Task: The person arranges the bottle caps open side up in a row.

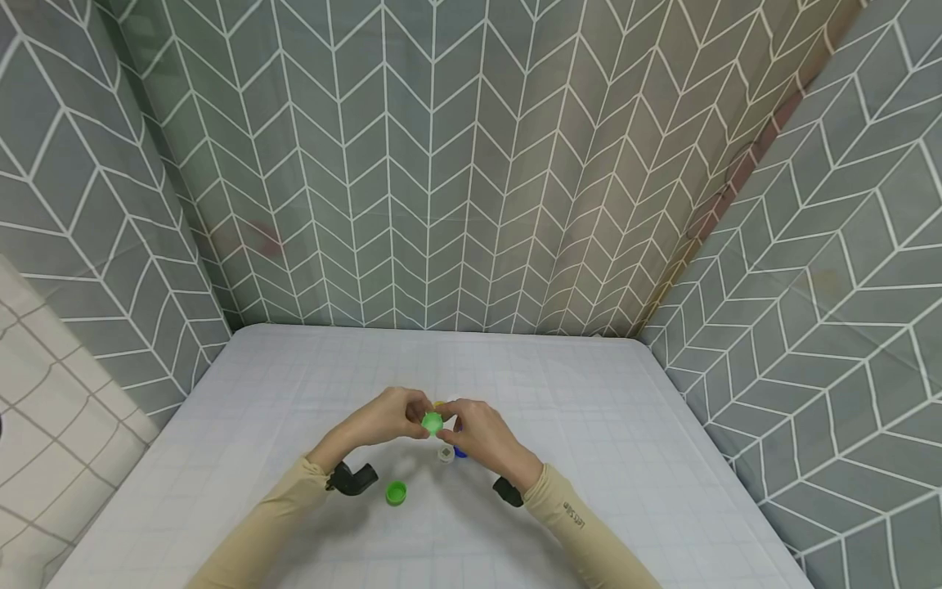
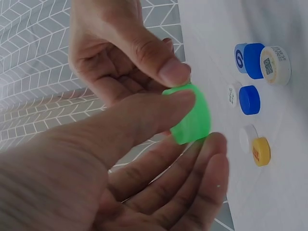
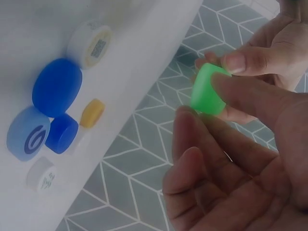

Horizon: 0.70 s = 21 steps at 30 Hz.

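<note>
A bright green plastic bottle cap is held up over the table between both hands. My left hand pinches it from the left with thumb and fingers. From the other side my right hand grips it too, its thumb on the cap in the right wrist view. Below the hands stand a small white cap and a blue cap, partly covered by the right hand. A second green cap lies hollow side up, nearer the front.
On the white-covered table, the left wrist view shows a yellow cap, a light blue cap and a white cap with a printed code. Patterned curtains hang behind and at both sides.
</note>
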{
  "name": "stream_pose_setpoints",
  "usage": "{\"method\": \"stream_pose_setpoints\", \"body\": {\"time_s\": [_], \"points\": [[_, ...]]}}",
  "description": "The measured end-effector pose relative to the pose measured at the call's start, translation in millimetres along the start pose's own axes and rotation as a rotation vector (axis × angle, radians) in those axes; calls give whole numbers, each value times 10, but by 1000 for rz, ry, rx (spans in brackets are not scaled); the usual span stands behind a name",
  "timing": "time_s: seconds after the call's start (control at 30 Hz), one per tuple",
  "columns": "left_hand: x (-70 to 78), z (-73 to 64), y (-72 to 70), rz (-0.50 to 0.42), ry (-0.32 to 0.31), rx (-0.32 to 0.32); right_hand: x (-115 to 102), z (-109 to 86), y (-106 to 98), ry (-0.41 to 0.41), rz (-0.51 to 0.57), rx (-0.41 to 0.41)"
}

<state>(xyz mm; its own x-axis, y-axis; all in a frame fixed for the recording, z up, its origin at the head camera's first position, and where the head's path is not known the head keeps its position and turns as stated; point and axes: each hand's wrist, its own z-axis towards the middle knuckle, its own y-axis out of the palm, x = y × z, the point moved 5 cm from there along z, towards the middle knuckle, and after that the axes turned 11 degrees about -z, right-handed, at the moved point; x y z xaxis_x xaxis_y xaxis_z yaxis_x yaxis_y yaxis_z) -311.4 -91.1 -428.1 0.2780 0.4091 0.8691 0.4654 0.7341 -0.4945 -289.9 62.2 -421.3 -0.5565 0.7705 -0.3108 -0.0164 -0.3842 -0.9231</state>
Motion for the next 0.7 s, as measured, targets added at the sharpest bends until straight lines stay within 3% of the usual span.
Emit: {"method": "stream_pose_setpoints", "body": {"time_s": [0.3, 0.57, 0.7], "points": [[-23, -27, 69, 56, -26, -100, -52, -9, 116, -37, -74, -73], [-60, -28, 282, 121, -36, -211, -111, -83, 179, -145, -201, -187], [-64, -33, 364, 139, -48, -248, -129, -111, 196, -155, -217, -238]]}}
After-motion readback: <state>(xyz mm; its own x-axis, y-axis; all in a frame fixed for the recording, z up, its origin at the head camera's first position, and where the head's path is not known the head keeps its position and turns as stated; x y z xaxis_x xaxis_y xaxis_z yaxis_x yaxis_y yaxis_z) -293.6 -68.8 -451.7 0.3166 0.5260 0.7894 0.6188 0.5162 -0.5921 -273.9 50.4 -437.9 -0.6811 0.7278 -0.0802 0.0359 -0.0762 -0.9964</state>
